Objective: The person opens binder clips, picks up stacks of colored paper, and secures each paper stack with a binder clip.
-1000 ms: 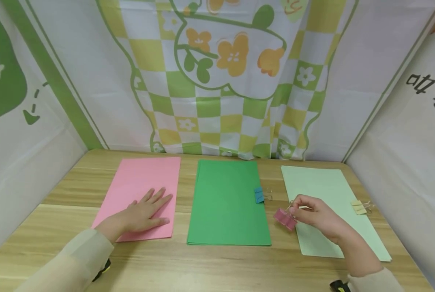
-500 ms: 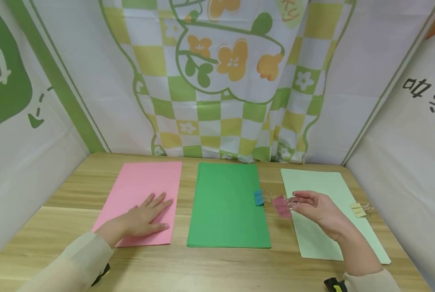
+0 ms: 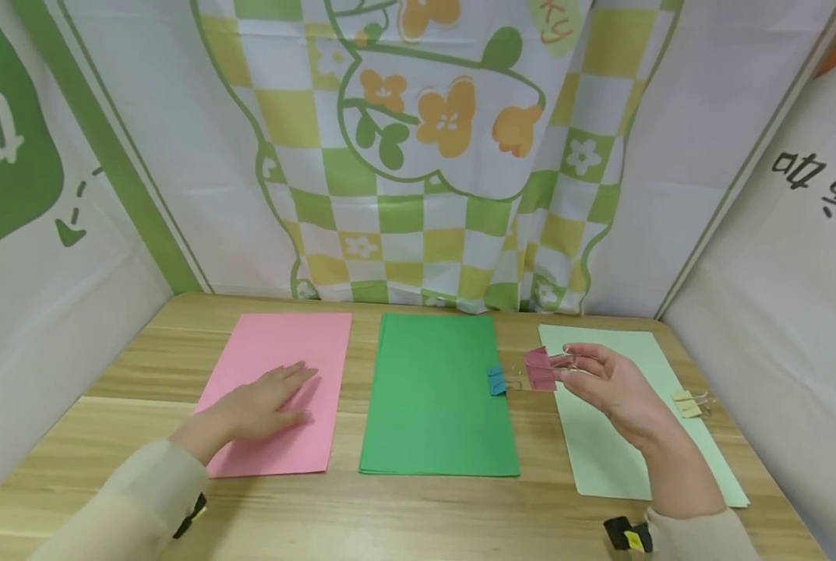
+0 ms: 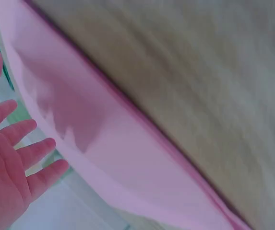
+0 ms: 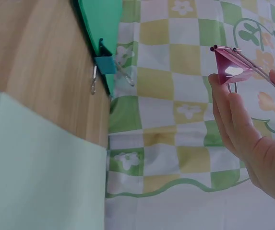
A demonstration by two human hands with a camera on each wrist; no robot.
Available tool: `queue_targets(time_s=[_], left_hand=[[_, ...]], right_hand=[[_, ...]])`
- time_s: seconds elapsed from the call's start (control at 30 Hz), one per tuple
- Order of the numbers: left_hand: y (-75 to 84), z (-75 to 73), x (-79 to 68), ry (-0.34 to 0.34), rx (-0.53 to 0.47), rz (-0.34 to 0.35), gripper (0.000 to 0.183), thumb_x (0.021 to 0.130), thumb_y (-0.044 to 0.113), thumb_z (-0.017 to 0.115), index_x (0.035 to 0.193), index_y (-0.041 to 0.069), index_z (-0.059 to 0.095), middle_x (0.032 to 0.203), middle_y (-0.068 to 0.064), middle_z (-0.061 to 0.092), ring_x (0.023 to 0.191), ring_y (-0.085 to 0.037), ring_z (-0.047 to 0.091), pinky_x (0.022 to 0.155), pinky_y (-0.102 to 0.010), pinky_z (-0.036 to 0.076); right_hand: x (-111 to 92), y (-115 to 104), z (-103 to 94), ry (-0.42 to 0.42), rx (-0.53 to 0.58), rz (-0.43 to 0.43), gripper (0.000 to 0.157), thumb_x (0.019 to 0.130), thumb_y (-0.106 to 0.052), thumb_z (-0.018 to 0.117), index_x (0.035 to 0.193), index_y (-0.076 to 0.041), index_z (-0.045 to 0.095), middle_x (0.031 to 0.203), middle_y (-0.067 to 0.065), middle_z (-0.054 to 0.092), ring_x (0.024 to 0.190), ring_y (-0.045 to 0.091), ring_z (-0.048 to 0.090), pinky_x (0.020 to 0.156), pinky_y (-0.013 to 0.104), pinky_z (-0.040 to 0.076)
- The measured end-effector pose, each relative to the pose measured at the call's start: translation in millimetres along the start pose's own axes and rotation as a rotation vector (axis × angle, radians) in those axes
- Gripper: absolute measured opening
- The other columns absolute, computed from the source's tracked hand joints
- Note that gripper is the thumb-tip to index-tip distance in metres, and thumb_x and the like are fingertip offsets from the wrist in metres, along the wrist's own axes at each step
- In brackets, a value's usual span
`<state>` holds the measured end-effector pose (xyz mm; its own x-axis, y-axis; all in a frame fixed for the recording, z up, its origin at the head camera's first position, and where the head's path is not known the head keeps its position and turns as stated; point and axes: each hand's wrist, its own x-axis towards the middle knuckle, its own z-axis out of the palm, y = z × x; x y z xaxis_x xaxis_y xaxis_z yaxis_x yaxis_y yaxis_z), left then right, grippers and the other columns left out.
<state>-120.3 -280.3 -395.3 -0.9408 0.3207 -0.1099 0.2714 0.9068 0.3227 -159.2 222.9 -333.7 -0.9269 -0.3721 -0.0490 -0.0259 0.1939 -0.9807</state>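
My right hand (image 3: 621, 393) holds a pink binder clip (image 3: 540, 370) by its wire handles, up in the air near the pale green paper. In the right wrist view the clip's body (image 5: 231, 69) points away from the thumb and fingers. My left hand (image 3: 266, 405) hovers over a stack of pink paper (image 3: 294, 335), palm down. Its spread fingers (image 4: 34, 152) are apart from the sheet in the left wrist view, where their shadow falls on the pink surface. No clip shows on the pink stack's visible edges.
A stack of dark green paper (image 3: 439, 405) lies mid-table with a blue binder clip (image 3: 496, 381) on its right edge. The pale green stack (image 3: 600, 460) bears a yellow clip (image 3: 687, 403) on its right edge. A checkered curtain (image 3: 403, 210) hangs behind the table (image 3: 418, 514).
My right hand has risen, and the pink binder clip has swung from drooping to pointing left. My left hand has lifted from the pink paper and drawn slightly left.
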Motion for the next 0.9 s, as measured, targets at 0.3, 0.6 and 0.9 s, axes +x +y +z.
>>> queue_targets(time_s=[0.3, 0.6, 0.9], left_hand=[[-33.4, -14.1, 4.0, 0.127, 0.061, -0.071, 0.063, 0.093, 0.026, 0.065, 0.143, -0.006, 0.045, 0.144, -0.038, 0.042, 0.127, -0.059, 0.044, 0.103, -0.068, 0.039], [-51.4, -25.8, -3.2, 0.074, 0.086, -0.31, 0.071, 0.093, 0.028, 0.062, 0.141, -0.017, 0.037, 0.135, -0.049, 0.039, 0.123, -0.068, 0.038, 0.099, -0.073, 0.038], [-39.2, -38.6, -2.4, -0.06, 0.103, -0.495, 0.097, 0.086, 0.054, 0.066, 0.129, -0.028, 0.036, 0.124, -0.051, 0.043, 0.117, -0.066, 0.042, 0.094, -0.071, 0.042]], right_hand=[[6, -11, 8.1, 0.001, 0.101, -0.019, 0.069, 0.098, -0.012, 0.063, 0.149, 0.011, 0.023, 0.127, 0.0, 0.058, 0.13, 0.007, 0.051, 0.098, 0.016, 0.05], [7, -14, 11.9, 0.005, 0.159, -0.047, 0.061, 0.098, -0.009, 0.061, 0.144, 0.01, 0.026, 0.12, -0.008, 0.06, 0.116, -0.003, 0.056, 0.097, 0.016, 0.051], [7, -21, 11.5, 0.016, 0.238, -0.095, 0.041, 0.099, -0.005, 0.058, 0.135, 0.0, 0.038, 0.118, -0.009, 0.062, 0.105, 0.002, 0.065, 0.094, 0.017, 0.053]])
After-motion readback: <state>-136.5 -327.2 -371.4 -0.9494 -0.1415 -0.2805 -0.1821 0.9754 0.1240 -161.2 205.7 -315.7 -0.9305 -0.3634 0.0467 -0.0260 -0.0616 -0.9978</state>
